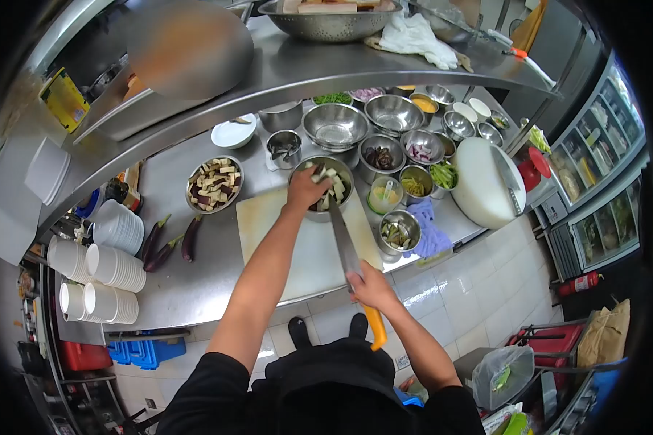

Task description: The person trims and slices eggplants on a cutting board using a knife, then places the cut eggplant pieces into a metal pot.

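Observation:
My left hand [308, 188] reaches into a metal bowl [350, 199], its fingers curled on cut eggplant pieces [335, 185]. The fingertips are partly hidden among the pieces. Gripped in my right hand [374, 287] is a large knife [343, 235] with a yellow handle. Its blade slants up to the near rim of that bowl. Under the blade lies a white cutting board [290, 250], on whose far part the bowl sits. Left of the board, another bowl [191, 194] is full of eggplant chunks, with several whole eggplants [191, 239] in front of it.
Several metal bowls [335, 127] of cut vegetables crowd the right and back. A thick round white block [479, 181] carries a cleaver [506, 177]. Stacked white tubs [112, 268] line the left end. A steel shelf [297, 61] crosses above the counter. A purple cloth [432, 228] hangs at the edge.

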{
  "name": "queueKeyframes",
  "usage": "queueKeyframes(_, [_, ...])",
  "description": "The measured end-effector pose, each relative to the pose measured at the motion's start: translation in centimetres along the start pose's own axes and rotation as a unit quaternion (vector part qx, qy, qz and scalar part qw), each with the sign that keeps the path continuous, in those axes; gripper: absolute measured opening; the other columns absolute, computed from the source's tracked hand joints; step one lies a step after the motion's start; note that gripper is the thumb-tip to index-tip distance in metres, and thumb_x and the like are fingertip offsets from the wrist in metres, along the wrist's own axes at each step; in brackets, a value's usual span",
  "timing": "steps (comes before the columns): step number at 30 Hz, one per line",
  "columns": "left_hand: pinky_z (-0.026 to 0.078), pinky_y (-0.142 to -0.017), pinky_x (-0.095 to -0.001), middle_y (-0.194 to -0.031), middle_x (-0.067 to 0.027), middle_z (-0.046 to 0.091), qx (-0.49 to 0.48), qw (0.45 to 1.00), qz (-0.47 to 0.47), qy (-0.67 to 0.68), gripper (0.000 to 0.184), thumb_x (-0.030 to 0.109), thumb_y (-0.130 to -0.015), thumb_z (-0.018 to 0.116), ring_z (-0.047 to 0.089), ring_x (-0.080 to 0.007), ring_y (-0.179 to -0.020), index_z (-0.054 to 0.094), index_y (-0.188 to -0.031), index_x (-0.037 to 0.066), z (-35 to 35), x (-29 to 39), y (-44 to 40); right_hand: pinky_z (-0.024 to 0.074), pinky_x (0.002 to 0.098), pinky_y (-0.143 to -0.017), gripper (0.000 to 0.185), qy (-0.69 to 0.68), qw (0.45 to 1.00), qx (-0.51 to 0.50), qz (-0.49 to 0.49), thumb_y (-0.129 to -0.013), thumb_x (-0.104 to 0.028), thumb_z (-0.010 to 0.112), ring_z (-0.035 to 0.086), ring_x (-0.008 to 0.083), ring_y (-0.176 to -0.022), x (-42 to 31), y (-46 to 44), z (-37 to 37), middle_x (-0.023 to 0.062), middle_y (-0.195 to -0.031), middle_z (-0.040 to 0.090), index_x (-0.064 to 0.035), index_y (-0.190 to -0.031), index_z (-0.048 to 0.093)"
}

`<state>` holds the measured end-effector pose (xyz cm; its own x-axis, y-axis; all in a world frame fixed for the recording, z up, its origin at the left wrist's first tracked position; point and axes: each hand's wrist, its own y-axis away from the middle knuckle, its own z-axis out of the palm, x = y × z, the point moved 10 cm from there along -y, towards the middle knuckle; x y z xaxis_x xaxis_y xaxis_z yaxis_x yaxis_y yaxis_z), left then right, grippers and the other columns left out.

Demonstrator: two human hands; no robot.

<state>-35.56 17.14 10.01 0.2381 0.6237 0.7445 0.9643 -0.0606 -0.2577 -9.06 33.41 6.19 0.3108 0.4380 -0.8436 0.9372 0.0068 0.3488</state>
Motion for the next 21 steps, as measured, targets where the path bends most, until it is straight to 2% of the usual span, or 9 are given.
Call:
queueKeyframes(1, [0.045, -0.098, -0.0435, -0.118, -0.0235, 0.060, -0.065, 0.997, -0.039, -0.008, 0.048, 0.029, -0.080, 0.077, 0.057, -0.0379, -0.113, 0.066, -0.122, 0.008, 1.2, -1.3, -0.8, 0.0529, 0.0388, -0.054, 0.026, 0.001, 1.000, 0.000, 0.022, -0.097, -0.023, 0.057, 0.069, 0.0241, -0.057, 0.6, 1.5, -1.4, 0.0158, -0.065, 0.064, 0.0021, -0.100, 0.051])
queueKeyframes(4, [0.052, -0.086, -0.0418, -0.107, -0.0175, 0.069, 0.178, 0.983, 0.049, -0.001, 0.036, 0.024, -0.083, 0.075, 0.066, -0.0320, -0.099, 0.070, -0.114, 0.008, -7.3, -0.5, 1.4, 0.0539, 0.0452, -0.061, 0.025, 0.047, 0.999, 0.018, 0.001, -0.096, -0.022, 0.057, 0.069, 0.0322, -0.062, 4.0, 5.1, -3.0, 0.0189, -0.067, 0.066, 0.0019, -0.103, 0.053])
queueKeyframes(6, [0.052, -0.086, -0.0425, -0.108, -0.0170, 0.070, 0.204, 0.979, 0.002, -0.022, 0.033, 0.023, -0.083, 0.074, 0.066, -0.0319, -0.100, 0.071, -0.112, 0.009, -11.9, -5.7, 3.7, 0.0528, 0.0497, -0.062, 0.025, 0.103, 0.994, 0.025, -0.026, -0.095, -0.022, 0.058, 0.068, 0.0392, -0.065, 5.8, 6.8, -2.7, 0.0214, -0.069, 0.066, 0.0011, -0.103, 0.053])
queueKeyframes(9, [0.051, -0.090, -0.0434, -0.113, -0.0149, 0.068, 0.187, 0.939, -0.186, -0.222, 0.028, 0.021, -0.083, 0.071, 0.064, -0.0342, -0.104, 0.072, -0.109, 0.012, -17.2, -21.0, 7.6, 0.0516, 0.0541, -0.064, 0.025, 0.170, 0.984, 0.020, -0.045, -0.095, -0.023, 0.058, 0.065, 0.0464, -0.068, 7.3, 7.7, 0.1, 0.0248, -0.070, 0.066, 0.0001, -0.102, 0.053])
queueKeyframes(11, [0.050, -0.094, -0.0448, -0.121, -0.0147, 0.065, 0.196, 0.899, -0.255, -0.297, 0.031, 0.023, -0.082, 0.071, 0.062, -0.0373, -0.108, 0.071, -0.113, 0.015, -22.3, -26.8, 10.3, 0.0523, 0.0539, -0.062, 0.024, 0.319, 0.946, 0.056, -0.031, -0.096, -0.023, 0.057, 0.067, 0.0443, -0.066, 7.2, 7.6, 1.1, 0.0254, -0.072, 0.066, -0.0004, -0.103, 0.053])
queueKeyframes(12, [0.050, -0.095, -0.0452, -0.122, -0.0148, 0.065, 0.202, 0.891, -0.262, -0.309, 0.033, 0.024, -0.083, 0.071, 0.062, -0.0383, -0.109, 0.070, -0.115, 0.016, -24.3, -28.6, 11.7, 0.0504, 0.0596, -0.068, 0.026, 0.311, 0.950, 0.015, 0.004, -0.095, -0.022, 0.055, 0.064, 0.0499, -0.073, 8.3, 7.2, 2.2, 0.0280, -0.075, 0.066, 0.0014, -0.105, 0.053])
queueKeyframes(16, [0.048, -0.098, -0.0454, -0.127, -0.0161, 0.063, 0.220, 0.848, -0.275, -0.396, 0.038, 0.021, -0.084, 0.069, 0.061, -0.0373, -0.114, 0.067, -0.122, 0.016, -27.9, -31.6, 14.6, 0.0513, 0.0582, -0.071, 0.030, 0.339, 0.941, -0.005, 0.019, -0.095, -0.024, 0.055, 0.065, 0.0489, -0.075, 7.7, 6.2, 2.8, 0.0289, -0.078, 0.066, 0.0037, -0.105, 0.051])
queueKeyframes(19, [0.049, -0.097, -0.0443, -0.123, -0.0178, 0.065, 0.068, 0.893, -0.340, -0.286, 0.044, 0.021, -0.083, 0.069, 0.062, -0.0362, -0.113, 0.063, -0.125, 0.012, -26.8, -34.1, 15.9, 0.0516, 0.0572, -0.071, 0.029, 0.353, 0.935, -0.014, 0.017, -0.094, -0.023, 0.055, 0.065, 0.0486, -0.075, 6.3, 6.0, 2.8, 0.0290, -0.077, 0.066, 0.0036, -0.106, 0.051])
queueKeyframes(21, [0.051, -0.094, -0.0437, -0.117, -0.0192, 0.067, 0.047, 0.894, -0.356, -0.267, 0.046, 0.021, -0.080, 0.070, 0.065, -0.0358, -0.108, 0.063, -0.124, 0.010, -26.0, -33.2, 17.6, 0.0518, 0.0570, -0.070, 0.027, 0.352, 0.936, -0.012, 0.010, -0.094, -0.022, 0.055, 0.065, 0.0484, -0.074, 5.4, 6.0, 2.7, 0.0289, -0.076, 0.066, 0.0028, -0.104, 0.051])
